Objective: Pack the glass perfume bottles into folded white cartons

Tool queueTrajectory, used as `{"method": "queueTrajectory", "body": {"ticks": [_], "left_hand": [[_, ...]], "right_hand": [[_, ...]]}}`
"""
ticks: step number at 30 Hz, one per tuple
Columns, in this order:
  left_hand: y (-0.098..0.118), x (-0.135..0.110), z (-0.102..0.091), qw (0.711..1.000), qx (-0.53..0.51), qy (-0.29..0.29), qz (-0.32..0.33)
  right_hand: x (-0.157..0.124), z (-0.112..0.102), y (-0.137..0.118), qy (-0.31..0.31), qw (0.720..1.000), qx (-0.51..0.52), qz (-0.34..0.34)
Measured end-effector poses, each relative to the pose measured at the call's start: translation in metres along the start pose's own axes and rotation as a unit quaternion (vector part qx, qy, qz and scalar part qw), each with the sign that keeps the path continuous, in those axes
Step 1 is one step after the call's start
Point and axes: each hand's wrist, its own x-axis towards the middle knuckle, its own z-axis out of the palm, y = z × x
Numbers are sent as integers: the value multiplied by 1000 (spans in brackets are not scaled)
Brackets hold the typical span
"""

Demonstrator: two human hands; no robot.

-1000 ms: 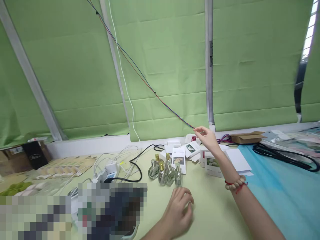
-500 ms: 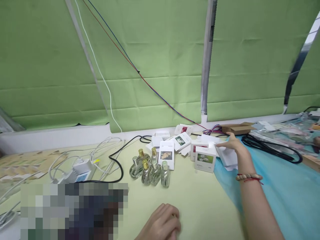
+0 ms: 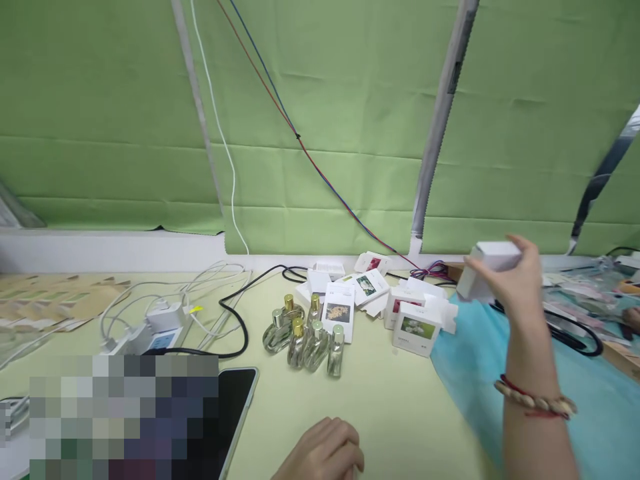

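White box (image 3: 495, 257) is held up in right hand (image 3: 523, 283), fingers closed round its right end, over blue cloth (image 3: 480, 380), just right of box pile (image 3: 410, 323). Risk, prob.: box is gripped at one end only, so it could be tipped or dropped, flap creased. Long axis runs approx. left-right, left end dipped, flap end pointed twd pile. Left hand (image 3: 325, 453) is rested on table (image 3: 400, 413), fingers curled; whether anything is held can't be told.
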Motion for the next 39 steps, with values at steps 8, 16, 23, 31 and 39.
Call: {"method": "queueTrajectory", "body": {"ticks": [8,16,23,31,39], "left_hand": [[-1,-11,9,903,-347,2,-252],[5,-2,5,739,-569,58,-356],[13,5,6,751,-490,76,-436],[12,18,-8,740,-390,232,-496],[-1,3,-15,887,-108,234,-384]], "right_hand": [[-72,4,-94,-430,832,326,-127],[-132,16,-120,-687,679,170,-192],[-181,28,-110,-695,673,169,-187],[-215,29,-87,-567,737,357,-88],[-221,36,-60,-430,802,401,104]]}}
